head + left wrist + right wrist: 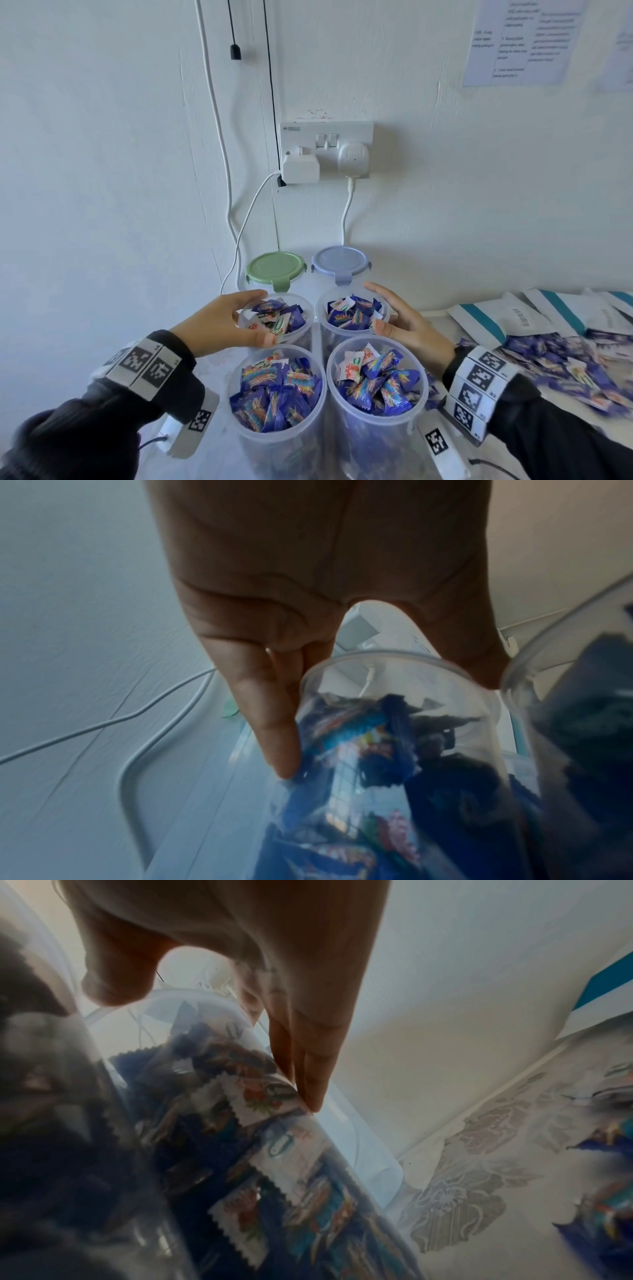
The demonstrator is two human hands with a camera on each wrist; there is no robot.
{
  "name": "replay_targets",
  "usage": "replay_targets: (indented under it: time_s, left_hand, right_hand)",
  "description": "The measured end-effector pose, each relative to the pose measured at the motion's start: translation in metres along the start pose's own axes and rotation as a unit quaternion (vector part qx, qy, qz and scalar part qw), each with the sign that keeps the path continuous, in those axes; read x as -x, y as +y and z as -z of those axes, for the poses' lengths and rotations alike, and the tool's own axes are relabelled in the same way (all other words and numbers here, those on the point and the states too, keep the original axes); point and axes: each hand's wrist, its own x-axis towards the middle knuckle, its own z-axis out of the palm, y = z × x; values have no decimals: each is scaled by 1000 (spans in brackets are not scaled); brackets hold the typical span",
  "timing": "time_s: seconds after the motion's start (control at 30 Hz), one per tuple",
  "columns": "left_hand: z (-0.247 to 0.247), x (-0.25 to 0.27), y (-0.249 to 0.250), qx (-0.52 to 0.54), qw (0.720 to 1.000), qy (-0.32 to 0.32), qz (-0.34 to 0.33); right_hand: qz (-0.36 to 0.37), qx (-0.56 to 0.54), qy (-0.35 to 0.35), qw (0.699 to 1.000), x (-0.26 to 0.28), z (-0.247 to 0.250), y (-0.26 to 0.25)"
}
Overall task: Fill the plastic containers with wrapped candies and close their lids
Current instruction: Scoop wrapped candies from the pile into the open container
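Four open clear containers of blue and white wrapped candies stand in a square. My left hand [266, 316] grips the back-left container [306, 330], its fingers [274, 737] on the outer wall and the thumb on the near side. My right hand [374, 307] grips the back-right container [323, 320], with fingers [315, 1083] down its right wall and the thumb [113, 982] at the rim. The front-left container [239, 414] and front-right container [422, 394] stand untouched, filled close to the rim. None of the four has a lid on.
Two closed containers stand against the wall, one with a green lid [275, 269] and one with a lavender lid [340, 262]. Loose candies [548, 363] and white-teal packets [507, 318] cover the table at right. A wall socket [325, 150] has cables hanging down to the table behind.
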Motion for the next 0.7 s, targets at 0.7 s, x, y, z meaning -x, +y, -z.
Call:
replay_targets:
  time_s: [0.7]
  left_hand:
    - [9,-12,-4,78,995,-51,-29]
  right_hand:
    - [-40,61,108,992,-27,17,-16]
